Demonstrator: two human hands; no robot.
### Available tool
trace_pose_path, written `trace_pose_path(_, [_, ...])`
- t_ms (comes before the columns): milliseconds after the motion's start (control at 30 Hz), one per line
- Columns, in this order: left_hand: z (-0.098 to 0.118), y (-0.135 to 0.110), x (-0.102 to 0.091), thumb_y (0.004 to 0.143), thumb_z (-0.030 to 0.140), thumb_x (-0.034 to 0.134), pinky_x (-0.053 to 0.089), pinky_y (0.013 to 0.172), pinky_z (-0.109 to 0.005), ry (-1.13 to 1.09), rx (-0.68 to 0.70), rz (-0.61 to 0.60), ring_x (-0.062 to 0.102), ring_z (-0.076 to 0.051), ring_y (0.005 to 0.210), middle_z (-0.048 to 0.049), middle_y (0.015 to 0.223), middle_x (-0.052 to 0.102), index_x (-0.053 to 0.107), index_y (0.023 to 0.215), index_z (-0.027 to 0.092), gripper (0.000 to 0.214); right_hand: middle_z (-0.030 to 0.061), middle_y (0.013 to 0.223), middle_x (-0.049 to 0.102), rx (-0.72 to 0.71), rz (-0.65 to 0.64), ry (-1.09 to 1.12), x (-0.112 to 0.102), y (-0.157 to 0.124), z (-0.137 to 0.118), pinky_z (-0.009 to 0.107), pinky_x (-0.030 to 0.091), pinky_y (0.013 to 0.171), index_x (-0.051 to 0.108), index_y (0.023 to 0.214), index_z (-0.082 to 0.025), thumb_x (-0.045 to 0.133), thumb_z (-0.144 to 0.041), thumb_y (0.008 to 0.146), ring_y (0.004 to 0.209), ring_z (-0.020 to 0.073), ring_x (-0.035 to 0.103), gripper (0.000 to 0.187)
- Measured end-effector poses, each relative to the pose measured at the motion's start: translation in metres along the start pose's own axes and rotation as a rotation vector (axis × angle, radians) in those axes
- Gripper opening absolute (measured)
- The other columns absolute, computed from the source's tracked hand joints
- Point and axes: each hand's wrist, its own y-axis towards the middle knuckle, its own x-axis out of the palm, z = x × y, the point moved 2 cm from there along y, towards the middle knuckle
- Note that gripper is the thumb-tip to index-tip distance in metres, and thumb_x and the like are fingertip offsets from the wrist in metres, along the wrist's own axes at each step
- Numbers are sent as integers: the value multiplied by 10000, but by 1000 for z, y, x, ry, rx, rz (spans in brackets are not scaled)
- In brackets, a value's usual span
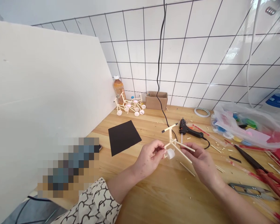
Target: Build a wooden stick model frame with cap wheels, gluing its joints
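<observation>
Between my two hands is a small tricycle-like frame made of thin wooden sticks (170,137), with a black-tipped handlebar on top. A white bottle cap (170,153) sits at its lower front like a wheel. My left hand (150,157) is closed in a pinch on the frame beside the cap. On the other side, my right hand (203,161) has its fingers closed around the frame near the long rear sticks; its fingertips are partly hidden behind them. A loose wooden stick (187,169) lies on the table below. Just beyond the frame rests a black glue gun (189,129).
Black card (124,137) lies left. Several similar stick models (129,107), a drink bottle (118,87) and a cardboard box (156,101) stand at the back. Right are a tape roll (202,112), a bag of caps (249,124), scissors (249,158) and thread snips (245,189).
</observation>
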Motion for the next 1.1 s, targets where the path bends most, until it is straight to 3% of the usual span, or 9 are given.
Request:
trace_pose_path(100, [3,-3,3,813,231,530,456,612,-221,-54,16,-3,554,-111,616,6,647,572,515,768,165,81,18,822,645,-69,43,-22,0,-1,-3,254,451,615,608,892,-210,715,-431,684,693,147,579,322])
trace_pose_path(200, [4,-6,7,813,236,543,459,613,-216,-88,7,-30,552,-109,625,6,651,568,522,764,160,92,28,897,656,-75,-33,-22,2,0,-5,264,462,687,644,915,-219,702,-428,703,765,159,589,302])
trace_pose_path(500, [7,-9,11,790,249,597,473,651,-233,-127,-26,-187,579,-122,672,-33,731,614,562,781,134,121,-2,701,636,21,-122,157,2,5,10,255,423,584,702,807,-221,733,-426,662,613,127,539,254])
trace_pose_path(667, [9,-7,3,785,274,630,474,664,-221,-212,5,-112,561,-112,712,-25,801,589,577,861,146,158,-9,666,631,75,-222,152,10,0,-2,242,406,557,690,760,-192,726,-416,674,571,107,521,243])
trace_pose_path(800, [12,-5,1,798,276,628,477,647,-209,-263,10,-148,562,-101,684,-14,775,585,590,811,147,135,-15,642,625,104,-274,139,14,-3,-10,226,388,564,671,687,-170,741,-418,651,565,90,512,261])
trace_pose_path(900, [10,-7,1,816,262,613,483,619,-201,-254,17,-149,558,-92,652,-12,776,602,620,911,159,140,-5,643,629,121,-311,127,15,-4,-12,233,384,564,676,662,-162,764,-414,613,576,102,517,271])
trace_pose_path(1033, [6,-10,1,841,239,590,479,590,-198,-163,67,-124,548,-93,632,-14,729,607,644,916,156,125,12,685,654,143,-367,136,17,-6,-13,266,408,594,695,738,-176,741,-452,611,618,139,554,307])
trace_pose_path(1100, [5,-11,1,849,223,578,481,587,-202,-133,103,-104,554,-97,632,-12,715,604,637,901,155,104,12,699,652,109,-326,111,17,-7,-12,282,418,611,688,785,-187,721,-442,626,635,150,558,303])
